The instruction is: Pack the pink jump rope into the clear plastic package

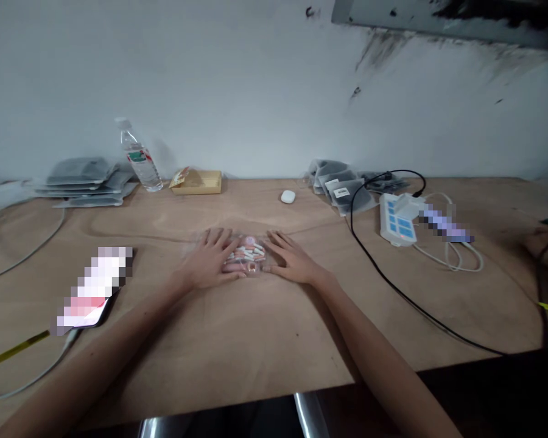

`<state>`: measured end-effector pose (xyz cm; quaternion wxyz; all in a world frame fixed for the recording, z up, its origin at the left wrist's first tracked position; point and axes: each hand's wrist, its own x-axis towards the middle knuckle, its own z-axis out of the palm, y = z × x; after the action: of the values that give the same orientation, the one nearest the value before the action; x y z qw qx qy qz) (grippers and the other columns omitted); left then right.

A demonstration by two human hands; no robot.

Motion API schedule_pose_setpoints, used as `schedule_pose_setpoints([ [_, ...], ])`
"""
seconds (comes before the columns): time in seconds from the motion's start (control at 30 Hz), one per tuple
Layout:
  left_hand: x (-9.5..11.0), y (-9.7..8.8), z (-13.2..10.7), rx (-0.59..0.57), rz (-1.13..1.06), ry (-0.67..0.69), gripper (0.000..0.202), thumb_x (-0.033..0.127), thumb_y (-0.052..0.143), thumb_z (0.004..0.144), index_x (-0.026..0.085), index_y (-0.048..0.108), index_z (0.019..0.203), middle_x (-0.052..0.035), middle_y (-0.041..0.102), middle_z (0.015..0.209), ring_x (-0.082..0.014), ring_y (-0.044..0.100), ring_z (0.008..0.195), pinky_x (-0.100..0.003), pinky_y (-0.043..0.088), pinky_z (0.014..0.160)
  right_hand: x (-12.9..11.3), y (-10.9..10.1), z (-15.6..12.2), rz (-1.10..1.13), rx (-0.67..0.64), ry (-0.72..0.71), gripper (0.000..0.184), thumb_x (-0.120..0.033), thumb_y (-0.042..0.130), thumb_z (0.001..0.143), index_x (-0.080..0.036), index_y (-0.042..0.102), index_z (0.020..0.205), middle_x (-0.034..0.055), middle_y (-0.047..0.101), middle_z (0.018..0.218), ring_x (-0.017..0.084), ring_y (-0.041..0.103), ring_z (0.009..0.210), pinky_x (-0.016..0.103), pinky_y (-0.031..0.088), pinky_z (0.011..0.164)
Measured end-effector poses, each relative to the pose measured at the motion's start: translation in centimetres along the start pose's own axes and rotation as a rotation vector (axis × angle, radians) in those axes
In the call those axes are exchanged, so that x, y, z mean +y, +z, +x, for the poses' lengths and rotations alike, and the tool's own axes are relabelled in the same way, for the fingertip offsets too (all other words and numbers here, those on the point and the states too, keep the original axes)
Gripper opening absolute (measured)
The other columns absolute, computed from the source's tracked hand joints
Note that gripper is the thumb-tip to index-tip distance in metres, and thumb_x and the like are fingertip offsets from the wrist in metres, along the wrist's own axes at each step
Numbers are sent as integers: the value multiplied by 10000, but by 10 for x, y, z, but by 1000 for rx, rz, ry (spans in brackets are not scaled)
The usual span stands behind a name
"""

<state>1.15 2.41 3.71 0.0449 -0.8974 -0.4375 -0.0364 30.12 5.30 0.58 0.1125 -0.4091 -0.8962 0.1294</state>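
Note:
Between my hands, on the wooden table (pixel 260 328), lies a clear plastic pack (pixel 249 251) with several small pink and white pieces in it; I cannot make out their kind. My left hand (pixel 210 260) rests flat with fingers spread, covering the pack's left part. At the pack's right edge my right hand (pixel 292 260) lies palm down, its fingers stretched out and apart. Neither hand grips anything.
A phone (pixel 91 292) lies at left, with a cable. Along the wall stand grey bagged packs (pixel 84 179), a water bottle (pixel 139 158), a cardboard tray (pixel 198 182), a white case (pixel 288 196) and more grey packs (pixel 340 185). At right are a power strip (pixel 396 220) and black cable (pixel 383 280).

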Motion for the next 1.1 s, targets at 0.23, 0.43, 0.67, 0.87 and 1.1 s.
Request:
schedule_pose_setpoints([
  [0.23,4,2,0,-20,-2,1,879,771,407,906,197,337,1568,-216,291,1627,-456,284,1479,-657,193,1171,-8,1,5,-56,30,-25,789,-665,625,891,-230,461,1529,168,271,1652,370,270,1512,541,242,1224],
  [0.43,12,0,0,-3,27,11,871,770,364,921,174,354,1557,-228,319,1609,-463,294,1470,-646,193,1171,-19,4,7,-57,29,12,757,-685,570,915,-273,444,1537,126,268,1662,374,274,1509,556,236,1222],
  [0.67,18,1,0,19,-7,17,862,772,346,925,188,352,1559,-214,342,1601,-456,312,1462,-649,201,1169,-19,11,9,-40,27,35,725,-716,431,961,-265,461,1527,107,248,1670,374,232,1527,582,194,1231],
  [0.87,15,3,-1,25,-23,18,874,796,345,910,209,358,1556,-204,338,1606,-444,303,1470,-638,213,1168,-12,8,6,-38,-14,-20,857,-739,566,882,-289,355,1580,103,195,1684,386,192,1537,581,195,1235],
  [1.1,13,3,1,51,-27,-32,856,797,379,902,221,392,1535,-178,355,1602,-410,322,1467,-610,218,1183,0,6,4,0,28,3,813,-707,536,915,-223,408,1556,153,297,1646,390,254,1517,578,234,1221],
])
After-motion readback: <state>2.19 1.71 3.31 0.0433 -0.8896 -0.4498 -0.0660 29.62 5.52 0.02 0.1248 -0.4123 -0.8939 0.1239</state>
